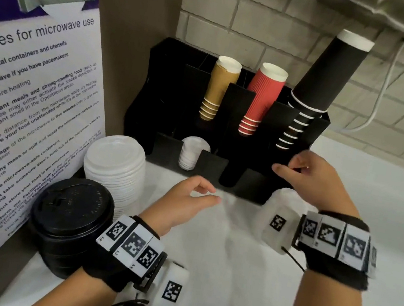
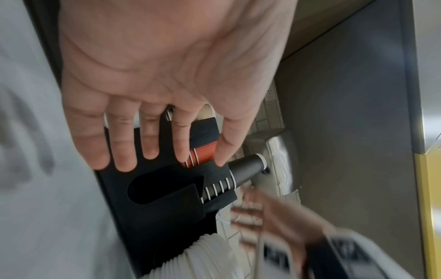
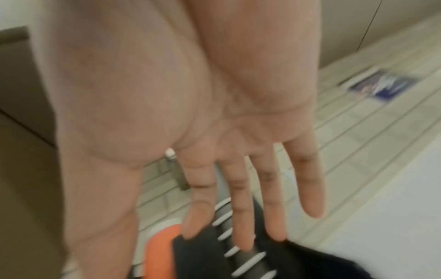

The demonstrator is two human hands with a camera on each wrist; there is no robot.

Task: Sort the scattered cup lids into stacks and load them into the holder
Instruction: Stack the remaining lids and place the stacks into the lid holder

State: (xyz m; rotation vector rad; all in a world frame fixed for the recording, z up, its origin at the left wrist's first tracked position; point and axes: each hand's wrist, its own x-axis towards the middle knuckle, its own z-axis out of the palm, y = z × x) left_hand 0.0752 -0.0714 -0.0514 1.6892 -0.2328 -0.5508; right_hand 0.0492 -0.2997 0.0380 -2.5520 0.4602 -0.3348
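Two lid stacks stand upright at lower left of the head view: glossy black domed lids (image 1: 71,222) and ribbed white ones (image 1: 116,163) behind them. A shorter white stack (image 1: 190,155) sits upright in the matte black holder (image 1: 253,187) at centre. Both the left hand (image 1: 185,198) and right hand (image 1: 315,181) hover with relaxed fingers, holding nothing.

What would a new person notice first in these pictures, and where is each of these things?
The black holder against the brick wall stands out, with tan cups, red cups and a tall leaning stack of black cups in its back row. At the left, white lids and black lids stand in stacks beside a microwave poster. The left hand and the right hand, both open, hover before the holder.
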